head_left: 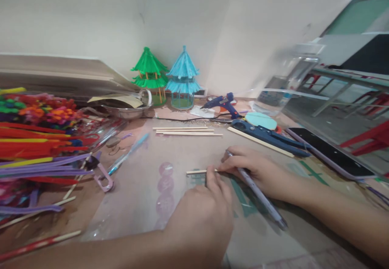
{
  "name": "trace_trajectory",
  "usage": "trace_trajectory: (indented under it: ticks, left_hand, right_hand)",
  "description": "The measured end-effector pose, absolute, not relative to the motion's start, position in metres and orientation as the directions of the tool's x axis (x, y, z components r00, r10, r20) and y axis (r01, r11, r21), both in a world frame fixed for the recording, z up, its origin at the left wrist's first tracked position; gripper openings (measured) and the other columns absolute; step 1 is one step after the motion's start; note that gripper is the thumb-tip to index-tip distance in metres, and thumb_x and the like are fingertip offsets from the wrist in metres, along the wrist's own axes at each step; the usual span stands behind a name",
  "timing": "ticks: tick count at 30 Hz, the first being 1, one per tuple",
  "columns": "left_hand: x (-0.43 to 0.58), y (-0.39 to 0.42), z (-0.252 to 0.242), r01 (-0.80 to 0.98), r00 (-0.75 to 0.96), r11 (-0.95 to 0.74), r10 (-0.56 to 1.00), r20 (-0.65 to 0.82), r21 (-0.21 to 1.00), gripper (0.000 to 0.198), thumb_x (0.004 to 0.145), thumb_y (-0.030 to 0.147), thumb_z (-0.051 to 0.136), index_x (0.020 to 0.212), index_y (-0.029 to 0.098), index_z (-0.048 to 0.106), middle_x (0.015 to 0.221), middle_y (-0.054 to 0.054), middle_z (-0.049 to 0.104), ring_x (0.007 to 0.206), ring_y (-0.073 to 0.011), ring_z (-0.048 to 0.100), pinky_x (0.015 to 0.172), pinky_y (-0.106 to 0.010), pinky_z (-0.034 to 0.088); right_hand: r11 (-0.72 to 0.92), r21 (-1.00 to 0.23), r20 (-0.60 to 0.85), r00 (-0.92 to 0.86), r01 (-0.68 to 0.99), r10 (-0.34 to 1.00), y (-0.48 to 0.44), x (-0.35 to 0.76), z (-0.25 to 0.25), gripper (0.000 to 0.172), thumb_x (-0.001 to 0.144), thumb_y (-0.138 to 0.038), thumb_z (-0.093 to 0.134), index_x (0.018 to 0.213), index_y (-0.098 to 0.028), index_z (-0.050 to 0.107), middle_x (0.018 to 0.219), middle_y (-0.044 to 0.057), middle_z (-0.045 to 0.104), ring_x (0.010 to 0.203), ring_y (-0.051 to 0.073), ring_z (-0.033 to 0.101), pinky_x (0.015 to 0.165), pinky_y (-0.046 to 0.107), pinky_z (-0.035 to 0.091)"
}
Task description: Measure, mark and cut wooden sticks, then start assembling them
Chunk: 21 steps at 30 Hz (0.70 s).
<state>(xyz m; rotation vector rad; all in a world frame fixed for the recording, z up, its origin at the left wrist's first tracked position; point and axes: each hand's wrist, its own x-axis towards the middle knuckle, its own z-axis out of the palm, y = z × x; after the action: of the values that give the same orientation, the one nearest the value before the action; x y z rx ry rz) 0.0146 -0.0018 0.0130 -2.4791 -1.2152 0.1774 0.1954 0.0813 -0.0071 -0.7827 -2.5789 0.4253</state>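
Observation:
My right hand [252, 169] is closed around a pale purple pen [258, 194], its tip at a short wooden stick [197, 171] lying on the table. My left hand [200, 212] is curled, its forefinger pressing down on that stick beside a small clear ruler-like piece [196, 180]. Three longer wooden sticks [185, 131] lie side by side further back on the clear plastic sheet [136, 196].
Piles of coloured pipe cleaners [36, 139] fill the left side. A green pagoda model [149, 74] and a blue one [183, 78] stand at the wall. A blue glue gun [223, 103], blue cutters [267, 137], a phone [331, 153], a metal bowl [127, 109] and small purple scissors [103, 176] lie around.

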Motion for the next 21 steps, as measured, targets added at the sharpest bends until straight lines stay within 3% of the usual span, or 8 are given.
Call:
trace_trajectory:
  ticks: [3, 6, 9, 11, 15, 21]
  left_hand:
    - [0.011, -0.003, 0.008, 0.73, 0.634, -0.573, 0.771, 0.055, -0.373, 0.051, 0.078, 0.008, 0.059, 0.129, 0.01, 0.058, 0.125, -0.031, 0.061, 0.048, -0.0129, 0.062, 0.039, -0.019, 0.039]
    - [0.009, -0.004, 0.004, 0.741, 0.632, -0.557, 0.767, 0.111, -0.375, 0.051, 0.077, 0.007, 0.057, 0.129, 0.009, 0.059, 0.129, -0.031, 0.058, 0.051, -0.0141, 0.062, 0.043, -0.022, 0.042]
    - [0.006, -0.004, 0.001, 0.756, 0.622, -0.543, 0.769, 0.146, -0.365, 0.052, 0.076, 0.007, 0.056, 0.129, 0.01, 0.059, 0.131, -0.03, 0.058, 0.052, -0.0157, 0.062, 0.044, -0.025, 0.043]
    - [0.004, -0.003, -0.002, 0.756, 0.628, -0.549, 0.762, 0.157, -0.358, 0.053, 0.076, 0.006, 0.055, 0.129, 0.011, 0.059, 0.131, -0.03, 0.058, 0.051, -0.0156, 0.061, 0.043, -0.025, 0.043]
    - [0.002, 0.0, -0.006, 0.742, 0.645, -0.557, 0.745, 0.171, -0.372, 0.055, 0.076, 0.004, 0.051, 0.129, 0.011, 0.059, 0.131, -0.029, 0.058, 0.051, -0.0158, 0.061, 0.043, -0.025, 0.042]
    - [0.003, 0.0, -0.002, 0.7, 0.678, -0.535, 0.705, 0.206, -0.472, 0.047, 0.076, 0.001, 0.048, 0.119, 0.008, 0.066, 0.123, -0.028, 0.064, 0.042, -0.0153, 0.057, 0.036, -0.024, 0.037]
  right_hand:
    - [0.777, -0.446, 0.337, -0.721, 0.444, 0.606, 0.081, 0.196, -0.006, 0.025, 0.098, -0.03, 0.045, 0.102, -0.02, 0.068, 0.086, 0.007, 0.062, 0.079, 0.018, 0.06, 0.069, 0.028, 0.047]
    - [0.7, -0.54, 0.423, -0.568, 0.468, 0.706, 0.077, 0.197, 0.001, 0.035, 0.099, -0.043, 0.041, 0.108, -0.02, 0.065, 0.087, 0.006, 0.065, 0.082, 0.019, 0.062, 0.072, 0.03, 0.049]
    - [0.593, -0.663, 0.406, -0.446, 0.457, 0.798, 0.07, 0.196, 0.01, 0.047, 0.098, -0.053, 0.034, 0.106, -0.02, 0.067, 0.079, 0.004, 0.063, 0.076, 0.018, 0.062, 0.068, 0.03, 0.049]
    - [0.53, -0.727, 0.343, -0.438, 0.437, 0.831, 0.066, 0.194, 0.015, 0.045, 0.099, -0.051, 0.033, 0.103, -0.02, 0.066, 0.072, 0.002, 0.059, 0.071, 0.017, 0.06, 0.064, 0.028, 0.048]
    - [0.438, -0.807, 0.272, -0.41, 0.396, 0.871, 0.064, 0.188, 0.014, 0.015, 0.091, -0.036, 0.051, 0.089, -0.021, 0.051, 0.065, -0.004, 0.053, 0.057, 0.012, 0.051, 0.053, 0.023, 0.042]
    - [0.378, -0.814, 0.2, -0.398, 0.441, 0.895, 0.072, 0.184, 0.004, 0.026, 0.083, -0.033, 0.056, 0.066, -0.022, 0.039, 0.054, -0.006, 0.044, 0.046, 0.008, 0.039, 0.043, 0.019, 0.029]
